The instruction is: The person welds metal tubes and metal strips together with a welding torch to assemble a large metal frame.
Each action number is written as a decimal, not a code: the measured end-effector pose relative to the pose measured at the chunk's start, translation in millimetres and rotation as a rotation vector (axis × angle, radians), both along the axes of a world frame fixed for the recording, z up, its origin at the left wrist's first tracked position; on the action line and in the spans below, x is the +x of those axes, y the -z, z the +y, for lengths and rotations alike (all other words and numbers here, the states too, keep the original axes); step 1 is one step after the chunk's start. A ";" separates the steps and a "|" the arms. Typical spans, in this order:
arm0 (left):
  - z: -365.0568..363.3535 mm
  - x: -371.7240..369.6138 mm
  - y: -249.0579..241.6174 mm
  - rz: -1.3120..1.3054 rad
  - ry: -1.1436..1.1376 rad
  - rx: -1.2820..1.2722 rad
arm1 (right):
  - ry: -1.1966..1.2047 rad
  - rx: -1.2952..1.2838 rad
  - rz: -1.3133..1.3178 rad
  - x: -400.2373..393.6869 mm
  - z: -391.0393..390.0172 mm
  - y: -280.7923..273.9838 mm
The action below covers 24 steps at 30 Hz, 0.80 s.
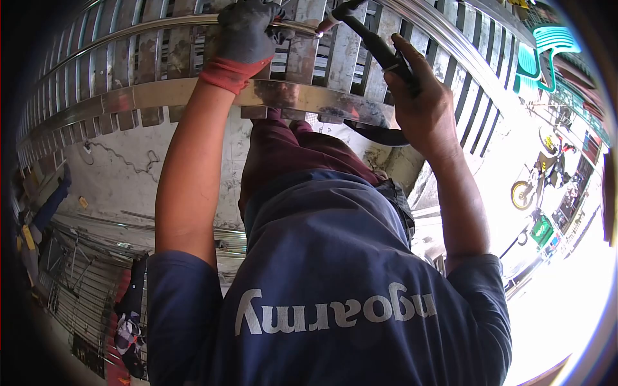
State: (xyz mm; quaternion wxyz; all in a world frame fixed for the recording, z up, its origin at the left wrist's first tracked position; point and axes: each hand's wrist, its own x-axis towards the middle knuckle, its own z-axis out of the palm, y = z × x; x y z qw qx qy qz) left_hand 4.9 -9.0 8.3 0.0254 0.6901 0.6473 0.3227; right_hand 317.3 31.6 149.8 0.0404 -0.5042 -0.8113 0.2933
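Observation:
My left hand [246, 32], in a dark grey work glove with a red cuff, is closed around a shiny metal tube [174, 21] that runs in from the left. The tube's end comes out to the right of the glove. My bare right hand [421, 90] grips the black handle of a welding torch [380, 50]. The torch's pinkish nozzle [329, 24] points down close to the tube's end. Both hands are over a slatted metal bench [338, 61].
A flat metal bar [161, 94] lies along the bench's near edge. More shiny tubes [450, 38] lie to the right. Teal plastic chairs [547, 51] and a motorbike [541, 174] stand further right. Metal grilles [77, 270] are at the lower left, with a person's leg [51, 202] nearby.

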 end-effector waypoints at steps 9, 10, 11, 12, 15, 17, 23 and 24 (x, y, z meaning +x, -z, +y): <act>2.7 2.5 3.1 0.063 -0.026 -0.070 | -0.089 0.069 0.045 1.6 -1.3 4.8; 2.6 2.5 3.6 0.068 -0.027 -0.055 | -0.092 0.072 0.042 1.7 -1.3 5.2; 2.5 2.5 4.0 0.072 -0.028 -0.040 | -0.095 0.075 0.040 1.8 -1.2 5.5; 2.4 2.1 5.5 0.077 -0.028 -0.025 | -0.096 0.075 0.041 1.9 -1.1 5.7; 2.2 -0.1 6.4 0.070 -0.022 -0.018 | -0.107 0.080 0.046 2.6 -0.6 6.2; 2.8 3.3 3.7 -0.039 0.017 0.016 | -0.124 0.091 0.051 3.6 0.3 7.1; -0.7 3.6 -5.5 0.013 -0.023 0.002 | 0.042 0.020 0.049 6.1 3.0 0.1; -0.6 2.9 -3.9 0.028 -0.030 -0.039 | 0.094 0.050 0.084 11.5 4.4 0.0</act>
